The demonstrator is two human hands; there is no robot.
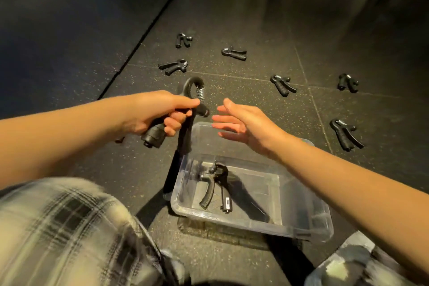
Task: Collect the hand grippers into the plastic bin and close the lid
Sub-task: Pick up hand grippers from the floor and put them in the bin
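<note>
Left hand (160,115): fingers curled round one handle of a hand gripper (186,132), held over the far-left corner of the plastic bin (232,220), probably to drop it in. Right hand (243,123): fingers spread, empty, above the bin. Stored gripper (213,183) lies inside. Six scattered grippers (282,85) on the floor (232,18) beyond.

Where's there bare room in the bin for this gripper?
The bin's far end, between its far wall and the grippers inside, is bare, just under the right hand. The near left is crowded by them.
</note>
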